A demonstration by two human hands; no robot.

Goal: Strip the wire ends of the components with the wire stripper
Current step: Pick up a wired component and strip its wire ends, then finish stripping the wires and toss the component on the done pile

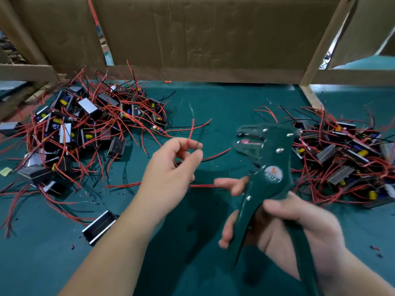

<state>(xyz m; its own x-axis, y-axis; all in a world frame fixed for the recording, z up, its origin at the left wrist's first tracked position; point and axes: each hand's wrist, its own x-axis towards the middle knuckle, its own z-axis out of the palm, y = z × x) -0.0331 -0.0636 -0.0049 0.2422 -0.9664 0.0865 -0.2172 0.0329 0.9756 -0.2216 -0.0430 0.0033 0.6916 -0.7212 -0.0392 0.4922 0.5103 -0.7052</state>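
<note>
Dark green wire stripper upright, head open, red wire pinched, component piles both sides

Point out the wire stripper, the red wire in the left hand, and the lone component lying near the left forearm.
wire stripper (pixel 269 159), head view, body below head.
red wire (pixel 190 133), head view, above fingers.
lone component (pixel 98 227), head view, top face.

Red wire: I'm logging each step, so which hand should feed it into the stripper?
Left. The left hand already pinches the red wire, near the stripper, whose handles fill the right hand.
</note>
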